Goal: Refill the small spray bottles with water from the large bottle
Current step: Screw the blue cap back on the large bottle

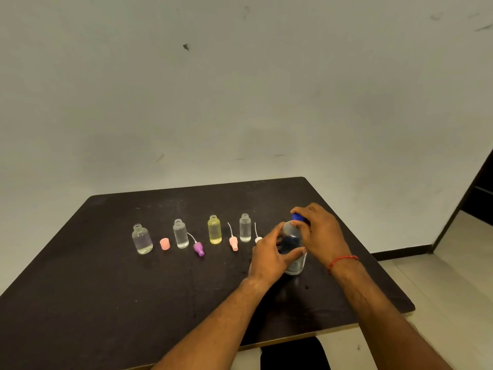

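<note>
The large clear bottle (292,252) stands upright on the dark table (106,303), right of centre. My left hand (269,256) grips its body from the left. My right hand (318,231) pinches its blue cap (297,217) at the top. Left of it stands a row of uncapped small bottles: a clear one (142,239), a second clear one (180,234), a yellow one (214,230) and a third clear one (245,228).
Loose tops lie between the small bottles: a pink cap (165,244), a purple spray head (199,248) with its tube, a pink spray head (233,243) and a white spray head (258,239) partly behind my left hand. A wall rises behind the table.
</note>
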Demonstrator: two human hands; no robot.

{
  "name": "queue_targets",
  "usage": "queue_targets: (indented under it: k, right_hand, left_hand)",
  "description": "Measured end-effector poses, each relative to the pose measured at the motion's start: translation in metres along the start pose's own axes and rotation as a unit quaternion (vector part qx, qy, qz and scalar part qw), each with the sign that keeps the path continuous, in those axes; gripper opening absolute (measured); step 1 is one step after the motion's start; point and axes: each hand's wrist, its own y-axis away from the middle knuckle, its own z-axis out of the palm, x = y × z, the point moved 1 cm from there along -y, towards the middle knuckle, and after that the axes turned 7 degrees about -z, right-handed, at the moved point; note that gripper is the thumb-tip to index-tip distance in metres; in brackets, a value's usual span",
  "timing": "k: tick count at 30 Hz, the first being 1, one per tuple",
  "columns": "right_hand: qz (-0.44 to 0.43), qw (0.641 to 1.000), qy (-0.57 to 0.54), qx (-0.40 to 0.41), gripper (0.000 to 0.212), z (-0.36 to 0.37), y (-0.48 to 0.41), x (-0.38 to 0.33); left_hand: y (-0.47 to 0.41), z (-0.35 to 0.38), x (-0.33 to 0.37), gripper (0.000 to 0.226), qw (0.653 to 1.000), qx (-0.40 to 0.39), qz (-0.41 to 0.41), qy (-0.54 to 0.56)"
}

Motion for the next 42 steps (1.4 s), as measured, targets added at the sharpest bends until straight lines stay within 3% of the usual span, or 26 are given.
queue_targets:
  k: [7,11,17,23,30,37,42]
  right_hand:
    - [0.028,1.0,-0.001,0.004,0.038,0.001,0.0,-0.001]
    - [0.019,0.996,-0.082,0.017,0.05,-0.004,0.007,-0.003]
    - [0.028,0.997,-0.063,0.019,0.034,-0.001,0.008,-0.005]
    - [0.045,0.998,-0.011,0.038,0.033,0.002,0.004,-0.005]
    - [0.046,0.994,-0.086,0.043,0.06,-0.002,0.01,-0.005]
    - [0.069,0.995,-0.067,0.013,0.037,0.002,0.009,-0.004]
    - [0.069,0.996,-0.031,0.047,0.029,0.002,0.005,-0.004]
  left_hand:
    - [0.004,-0.002,0.004,0.057,1.0,-0.002,0.007,0.002]
    - [0.002,-0.001,0.002,0.059,1.0,-0.005,0.002,0.016]
    - [0.001,-0.001,-0.001,0.061,1.0,-0.003,0.004,0.008]
    - [0.002,-0.002,0.001,0.061,1.0,-0.007,-0.003,0.008]
    - [0.001,-0.002,0.001,0.062,1.0,-0.006,0.002,0.023]
    - [0.001,-0.001,0.001,0.06,1.0,-0.006,0.001,0.019]
    - [0.001,-0.002,0.001,0.061,1.0,-0.005,0.008,0.016]
